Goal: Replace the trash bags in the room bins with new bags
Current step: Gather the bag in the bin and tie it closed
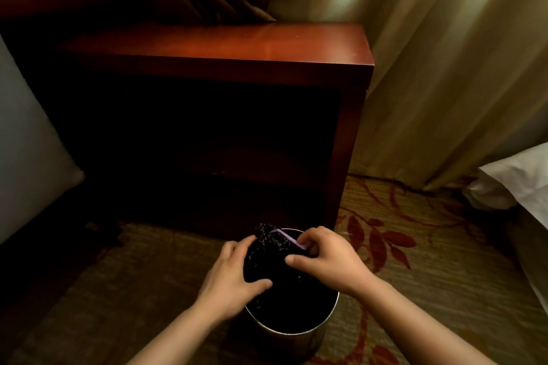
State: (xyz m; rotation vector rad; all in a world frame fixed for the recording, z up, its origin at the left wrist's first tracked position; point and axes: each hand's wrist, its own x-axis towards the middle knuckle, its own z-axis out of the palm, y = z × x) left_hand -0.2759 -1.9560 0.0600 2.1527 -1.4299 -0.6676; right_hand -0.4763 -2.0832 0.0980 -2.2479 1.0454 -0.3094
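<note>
Both forearms come in from the bottom edge and meet over the bin (296,332). Left grip (234,272): fingers wrapped round the left side of the trash bag (267,249), thumb lying across its near face, clamped on. Right grip (329,261): fingers curled over the bag's top right, by the end of the purple strip (289,238), thumb stretched left onto the plastic, also clamped on the bag.

Bag: black, crinkled, bunched into a wad at the bin's mouth, top tuft poking above the far rim. Can't tell how far it reaches inside; too dark.

Bin: round, shiny metal, upright on the patterned carpet (415,246), just in front of the wooden nightstand (237,47).
</note>
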